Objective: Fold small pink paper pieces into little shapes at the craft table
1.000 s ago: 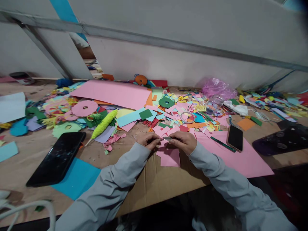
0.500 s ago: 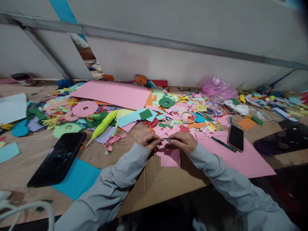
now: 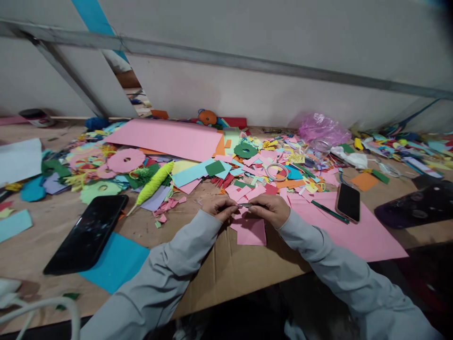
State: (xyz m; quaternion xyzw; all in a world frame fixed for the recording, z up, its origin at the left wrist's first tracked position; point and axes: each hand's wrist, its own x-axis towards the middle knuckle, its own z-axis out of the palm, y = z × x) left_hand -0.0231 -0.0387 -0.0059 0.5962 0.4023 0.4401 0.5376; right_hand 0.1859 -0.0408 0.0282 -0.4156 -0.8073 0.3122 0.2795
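Above a small pink paper piece (image 3: 251, 232), my two hands almost meet. My right hand (image 3: 272, 209) pinches a slim silvery metal tool (image 3: 245, 205); its exact kind is too small to make out. Thumb and finger of my left hand (image 3: 220, 208) close at the tool's tip, and whatever they pinch is hidden. Under both wrists lies brown cardboard (image 3: 230, 278). Just beyond my fingers are pink paper scraps (image 3: 244, 192) and a roll of clear tape (image 3: 277, 172).
A black phone (image 3: 87, 233) lies on blue paper (image 3: 118, 264) at left. To the right, a smaller phone (image 3: 348, 202) and a green pen (image 3: 330, 211) rest on a pink sheet (image 3: 368, 241). Lime yarn wound on a stick (image 3: 155, 182) and a large pink sheet (image 3: 166, 138) lie farther back.
Both hands keep the same pinch around the silvery tool with hardly any movement. The view has shifted very slightly, so things at the sides appear a little farther right.
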